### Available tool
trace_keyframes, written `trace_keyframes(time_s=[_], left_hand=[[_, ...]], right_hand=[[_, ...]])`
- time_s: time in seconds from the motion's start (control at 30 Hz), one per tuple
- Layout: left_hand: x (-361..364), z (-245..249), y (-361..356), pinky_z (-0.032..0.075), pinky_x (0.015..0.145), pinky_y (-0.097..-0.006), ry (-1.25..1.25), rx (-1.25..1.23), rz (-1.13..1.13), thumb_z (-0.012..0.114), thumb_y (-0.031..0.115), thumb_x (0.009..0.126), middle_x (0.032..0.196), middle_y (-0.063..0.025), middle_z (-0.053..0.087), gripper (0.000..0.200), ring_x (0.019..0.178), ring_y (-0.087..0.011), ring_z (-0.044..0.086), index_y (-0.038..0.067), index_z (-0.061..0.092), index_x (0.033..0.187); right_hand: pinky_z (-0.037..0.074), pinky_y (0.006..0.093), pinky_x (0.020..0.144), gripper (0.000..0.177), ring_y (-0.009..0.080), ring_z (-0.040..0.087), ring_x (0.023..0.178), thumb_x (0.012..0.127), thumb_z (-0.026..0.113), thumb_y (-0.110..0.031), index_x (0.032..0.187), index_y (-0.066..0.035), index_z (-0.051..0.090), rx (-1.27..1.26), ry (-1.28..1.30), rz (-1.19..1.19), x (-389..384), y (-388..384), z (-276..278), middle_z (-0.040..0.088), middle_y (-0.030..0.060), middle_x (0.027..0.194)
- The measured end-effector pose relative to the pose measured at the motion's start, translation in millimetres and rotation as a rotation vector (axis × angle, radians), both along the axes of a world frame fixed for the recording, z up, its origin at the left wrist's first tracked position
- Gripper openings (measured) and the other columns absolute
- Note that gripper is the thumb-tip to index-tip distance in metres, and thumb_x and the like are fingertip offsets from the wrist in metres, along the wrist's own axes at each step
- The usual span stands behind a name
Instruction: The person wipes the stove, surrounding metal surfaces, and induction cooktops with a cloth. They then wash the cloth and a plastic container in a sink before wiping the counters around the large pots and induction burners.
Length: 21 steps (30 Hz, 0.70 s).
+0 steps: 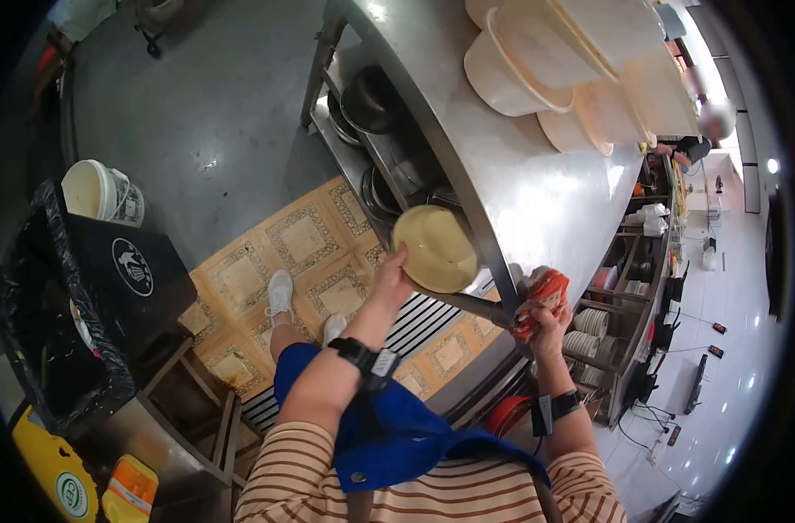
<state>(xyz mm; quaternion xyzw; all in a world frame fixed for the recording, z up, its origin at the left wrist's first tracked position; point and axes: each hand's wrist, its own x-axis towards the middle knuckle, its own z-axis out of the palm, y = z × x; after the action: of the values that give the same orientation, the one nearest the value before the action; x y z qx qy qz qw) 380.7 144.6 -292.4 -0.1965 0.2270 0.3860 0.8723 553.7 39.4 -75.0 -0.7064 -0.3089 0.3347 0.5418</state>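
Note:
A pale yellow round bowl (pixel 435 248) is in my left hand (pixel 394 277), gripped at its rim. It is held out beside the edge of the steel table (pixel 467 144), in front of the shelves underneath. My right hand (pixel 549 328) has its fingers wrapped round a bunched red-and-white cloth (pixel 544 292) at the table's near corner. Part of the cloth overlaps the tabletop in this view.
Stacked white plastic tubs (pixel 510 70) stand on the table. Dark pans (pixel 368 98) sit on its lower shelf. Left are a black bin (pixel 127 261) and a white bucket (pixel 88 187). Plates (pixel 580 343) fill a rack at right; a person (pixel 698 148) is far back.

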Motion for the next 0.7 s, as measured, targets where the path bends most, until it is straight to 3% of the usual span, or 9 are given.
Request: trace_keyframes(time_s=[0.1, 0.2, 0.4, 0.47, 0.53, 0.6, 0.7], left_hand=[[63.4, -23.8, 0.1, 0.042, 0.098, -0.0406, -0.079, -0.101, 0.011, 0.048, 0.02, 0.094, 0.12, -0.0114, 0.054, 0.032, 0.11, -0.0249, 0.053, 0.003, 0.047, 0.122], [100.2, -40.7, 6.9, 0.045, 0.093, -0.0392, 0.072, -0.11, 0.058, 0.048, 0.021, 0.095, 0.117, -0.0118, 0.056, 0.032, 0.106, -0.0243, 0.055, 0.002, 0.049, 0.12], [142.2, -56.2, -20.7, 0.049, 0.076, -0.0374, 0.562, -0.031, -0.069, 0.058, 0.026, 0.089, 0.112, -0.0126, 0.054, 0.044, 0.094, -0.0236, 0.057, 0.0, 0.043, 0.121], [166.6, -96.3, -39.7, 0.049, 0.076, -0.0364, 0.646, -0.13, -0.119, 0.062, 0.032, 0.085, 0.112, -0.0136, 0.054, 0.054, 0.094, -0.0244, 0.057, 0.001, 0.04, 0.123], [168.9, -89.5, -37.3, 0.048, 0.077, -0.0385, 0.692, -0.272, -0.129, 0.065, 0.034, 0.083, 0.116, -0.0147, 0.051, 0.062, 0.098, -0.0254, 0.055, 0.002, 0.036, 0.127], [153.3, -33.8, -16.2, 0.048, 0.08, -0.0437, 0.696, -0.449, -0.101, 0.067, 0.034, 0.082, 0.122, -0.0162, 0.045, 0.07, 0.107, -0.0268, 0.05, 0.003, 0.029, 0.132], [141.1, -54.5, -14.0, 0.046, 0.081, -0.0477, 0.642, -0.387, -0.218, 0.073, 0.037, 0.075, 0.124, -0.0166, 0.04, 0.087, 0.106, -0.0277, 0.048, 0.009, 0.019, 0.137]], right_hand=[[0.051, 0.0271, 0.065, 0.044, 0.0171, 0.061, 0.072, 0.063, 0.049, 0.0, 0.108, 0.003, 0.051, 0.012, 0.049, -0.052, -3.1, -3.5, -1.4, 0.06, 0.0084, 0.085], [0.051, 0.0281, 0.069, 0.037, 0.0161, 0.061, 0.075, 0.064, 0.053, -0.003, 0.101, 0.001, 0.054, -0.015, -0.001, -0.024, 17.3, -16.4, -14.1, 0.061, 0.0061, 0.087], [0.05, 0.0282, 0.072, 0.033, 0.0145, 0.06, 0.077, 0.065, 0.056, -0.004, 0.098, 0.0, 0.055, -0.056, -0.093, -0.086, 22.8, -25.8, -24.3, 0.061, 0.0052, 0.088], [0.049, 0.0282, 0.073, 0.032, 0.0144, 0.06, 0.077, 0.065, 0.057, -0.004, 0.097, 0.0, 0.055, -0.065, -0.082, -0.093, 24.8, -25.8, -27.0, 0.061, 0.0052, 0.088], [0.049, 0.0283, 0.073, 0.032, 0.0144, 0.06, 0.078, 0.065, 0.058, -0.004, 0.097, 0.0, 0.056, -0.054, -0.004, -0.116, 29.0, -32.9, -30.7, 0.061, 0.0053, 0.088], [0.049, 0.0287, 0.073, 0.033, 0.0147, 0.06, 0.077, 0.064, 0.058, -0.004, 0.097, 0.0, 0.056, -0.06, -0.087, -0.083, 30.8, -32.9, -31.5, 0.061, 0.0052, 0.088], [0.049, 0.0295, 0.074, 0.034, 0.0155, 0.06, 0.078, 0.064, 0.059, -0.006, 0.097, 0.0, 0.056, -0.063, -0.102, -0.063, 34.2, -36.8, -35.1, 0.062, 0.0051, 0.088]])
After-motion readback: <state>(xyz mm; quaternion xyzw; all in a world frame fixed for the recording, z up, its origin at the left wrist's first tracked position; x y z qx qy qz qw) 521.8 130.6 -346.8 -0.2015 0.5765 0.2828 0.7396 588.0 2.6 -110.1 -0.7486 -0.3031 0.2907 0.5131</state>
